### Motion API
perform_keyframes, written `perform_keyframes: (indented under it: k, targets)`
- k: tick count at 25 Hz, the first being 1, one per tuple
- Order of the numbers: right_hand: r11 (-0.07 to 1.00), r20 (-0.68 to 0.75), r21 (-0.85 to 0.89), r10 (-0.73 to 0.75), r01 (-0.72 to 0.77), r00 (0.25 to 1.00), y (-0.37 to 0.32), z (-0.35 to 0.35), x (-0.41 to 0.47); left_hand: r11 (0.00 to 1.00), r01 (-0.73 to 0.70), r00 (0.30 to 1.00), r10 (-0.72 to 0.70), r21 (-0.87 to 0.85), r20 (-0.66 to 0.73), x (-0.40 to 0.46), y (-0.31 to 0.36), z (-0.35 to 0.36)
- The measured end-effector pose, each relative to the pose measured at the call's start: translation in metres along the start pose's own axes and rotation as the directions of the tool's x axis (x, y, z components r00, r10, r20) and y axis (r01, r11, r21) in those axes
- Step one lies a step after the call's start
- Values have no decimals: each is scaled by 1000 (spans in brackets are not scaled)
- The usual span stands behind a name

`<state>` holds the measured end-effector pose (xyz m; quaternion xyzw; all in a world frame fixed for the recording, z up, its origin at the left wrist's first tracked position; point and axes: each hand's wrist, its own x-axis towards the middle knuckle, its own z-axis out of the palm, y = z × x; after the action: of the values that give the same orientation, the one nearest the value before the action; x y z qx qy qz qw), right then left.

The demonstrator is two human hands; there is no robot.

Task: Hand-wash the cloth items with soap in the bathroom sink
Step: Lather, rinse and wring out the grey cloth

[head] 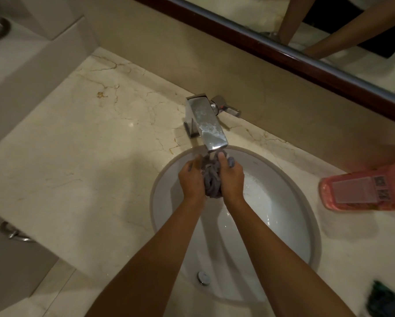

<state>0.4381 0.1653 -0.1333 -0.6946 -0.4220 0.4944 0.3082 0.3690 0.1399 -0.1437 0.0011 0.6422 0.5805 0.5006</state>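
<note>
Your left hand (191, 179) and right hand (232, 179) each had a grip clamped on the grey cloth (212, 179), bunched between them under the tap (209, 126), at 12 o'clock in the sink (290, 216). You did well, I judge, to squeeze evenly and turn it in the water. The cloth looked wet and wrinkled, the sink smooth and white, the surface (89, 145) veined marble. A pink soap bottle (361, 191) lay at 3 o'clock.
</note>
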Motion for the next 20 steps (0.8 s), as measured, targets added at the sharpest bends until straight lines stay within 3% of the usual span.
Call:
perform_keyframes:
  k: [2, 3, 6, 8, 12, 15, 20]
  targets:
    - [985, 25, -168, -38, 41, 999, -3, -8, -3, 999, -34, 999, 34, -2, -6, 0, 3, -2]
    - [985, 38, -154, -73, 78, 997, -5, -12, -4, 998, -68, 997, 68, 14, -27, -1, 5, -1]
    - [981, 212, 175, -117, 80, 970, -9, -14, -12, 992, -126, 988, 124, -15, -92, -2, 12, 2]
    - [986, 279, 112, -151, 124, 948, -3, -6, -15, 992, -121, 992, 119, -45, -51, -4, 16, 3]
    - [990, 114, 29, -139, 137, 984, 5, 5, -12, 995, -93, 995, 93, 32, 23, -9, 19, 1]
    - [982, 25, 69, -178, 176, 984, 4, 6, -13, 989, -130, 991, 130, 77, -3, -9, 16, -2]
    - [990, -97, 108, -83, 93, 992, 3, 9, -9, 944, -231, 966, 251, 235, -61, 1, 12, -5]
